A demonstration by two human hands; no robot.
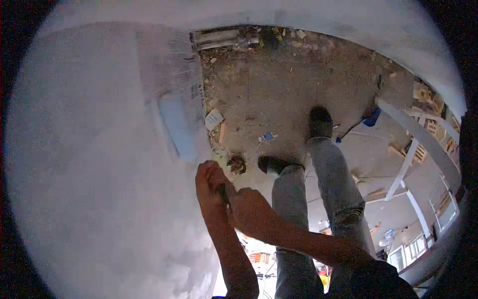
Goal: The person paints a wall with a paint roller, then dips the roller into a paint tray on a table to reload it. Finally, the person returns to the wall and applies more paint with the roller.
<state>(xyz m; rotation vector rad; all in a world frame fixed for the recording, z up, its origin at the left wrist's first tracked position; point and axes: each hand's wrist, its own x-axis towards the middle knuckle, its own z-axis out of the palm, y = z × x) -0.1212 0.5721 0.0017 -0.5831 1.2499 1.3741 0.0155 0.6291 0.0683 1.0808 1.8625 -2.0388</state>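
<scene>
My left hand (209, 182) is raised against the pale wall (99, 164), its fingers curled closed. Close beside it, my right hand (248, 205) is also closed, with the knuckles up. A short, dark, narrow piece (222, 190) shows between the two hands; their fingers cover the rest, and I cannot tell what it is. Just beyond my left fingertips, a light-blue flat rectangular piece (178, 128) lies along the wall face. The wall around it looks smeared, with a greyer streaked band near its edge.
My shoes (320, 122) stand on a dusty floor (279, 84). Debris lines the wall's foot, with a brown clump (236, 163), a white slotted piece (214, 119) and a small blue-and-white packet (268, 137). A long-handled blue tool (371, 117) and a pale frame (418, 134) are to the right.
</scene>
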